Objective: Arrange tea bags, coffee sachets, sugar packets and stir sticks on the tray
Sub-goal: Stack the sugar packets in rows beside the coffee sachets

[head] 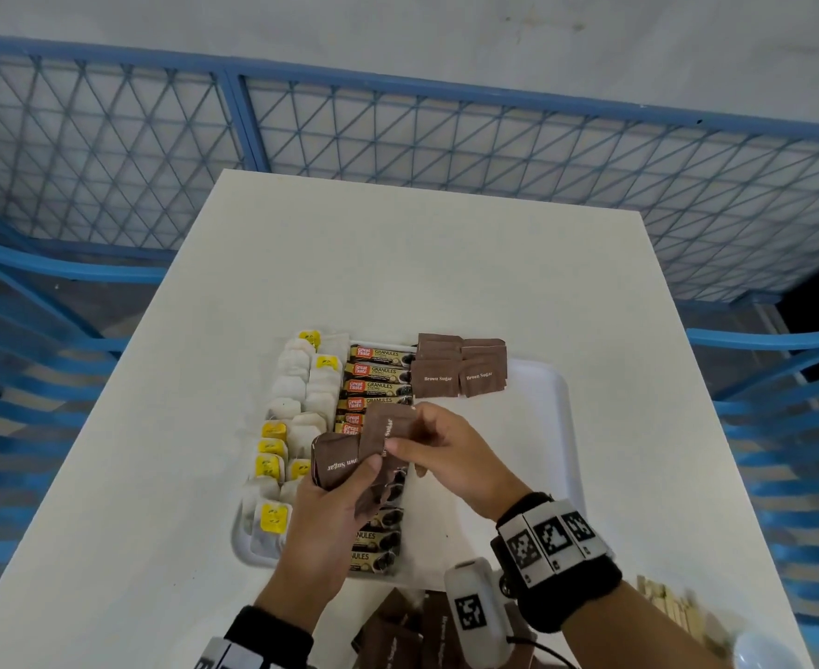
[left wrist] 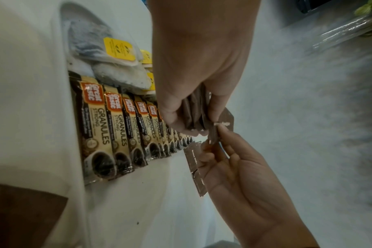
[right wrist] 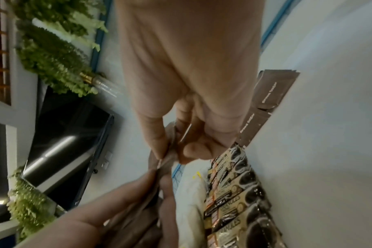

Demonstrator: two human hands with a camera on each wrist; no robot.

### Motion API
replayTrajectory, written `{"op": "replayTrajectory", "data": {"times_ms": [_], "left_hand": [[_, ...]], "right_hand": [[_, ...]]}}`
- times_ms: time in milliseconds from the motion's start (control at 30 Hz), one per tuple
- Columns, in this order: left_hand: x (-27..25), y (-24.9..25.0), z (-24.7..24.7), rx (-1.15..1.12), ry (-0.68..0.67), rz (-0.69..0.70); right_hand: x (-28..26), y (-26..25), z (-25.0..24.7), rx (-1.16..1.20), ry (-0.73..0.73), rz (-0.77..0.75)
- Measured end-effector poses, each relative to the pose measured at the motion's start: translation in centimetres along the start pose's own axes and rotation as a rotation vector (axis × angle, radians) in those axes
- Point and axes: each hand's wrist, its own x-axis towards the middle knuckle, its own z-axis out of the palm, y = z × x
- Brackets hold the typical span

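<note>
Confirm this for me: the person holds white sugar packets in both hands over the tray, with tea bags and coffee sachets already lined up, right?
Not quite. The sugar packets are brown, printed Brown Sugar, as the head view shows. The rest holds: the left hand and right hand hold them over the tray, with tea bags and coffee sachets lined up.

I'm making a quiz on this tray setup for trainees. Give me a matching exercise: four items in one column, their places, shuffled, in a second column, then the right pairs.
Items:
1. tea bags
2. coffee sachets
3. laid sugar packets
4. stir sticks

Places:
A. middle column of the tray
B. on the table, off the tray, near right
C. tray's left column
D. tray's far end, right of the coffee

Pairs: 1-C, 2-A, 3-D, 4-B
</note>
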Motion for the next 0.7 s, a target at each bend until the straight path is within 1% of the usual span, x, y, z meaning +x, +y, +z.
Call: {"op": "replayTrajectory", "data": {"times_ms": [67,167,233,300,367,467,567,600,700], "left_hand": [[0.1,0.0,-0.2,-0.010,0.029,0.002],[0.3,0.2,-0.5,-0.036,0.069,0.010],[0.3,0.5,-0.6,-0.055,0.071,0.001],[0.3,0.7,-0.6,-0.065,0.062,-0.014],[0.1,0.7,-0.6,-0.078,0.052,-0.024],[-0.1,0.7,-0.6,-0.101,0.049,-0.042],[-0.3,0.6,-0.7,-0.120,0.045,-0.066],[-0.3,0.6,-0.7,-0.124,0.044,-0.072],[-0.4,0.7,-0.7,-0.125,0.046,-0.087]], "right_hand": [[-0.3,-0.1,-0.2,0.001,-0.001,0.022],[-0.8,-0.1,-0.7,-0.134,-0.012,0.014],[-1.0,0.2,-1.2,-0.211,-0.010,0.015],[-1.1,0.7,-1.9,-0.203,-0.004,0.041],[-0.9,1.1,-2.7,-0.142,0.023,0.070],[-0.1,1.8,-4.0,-0.048,0.132,0.099],[1.1,2.4,-4.8,0.067,0.308,0.119],[1.6,2.6,-4.9,0.048,0.360,0.129],[3.0,3.0,-4.9,-0.119,0.474,0.149]]}}
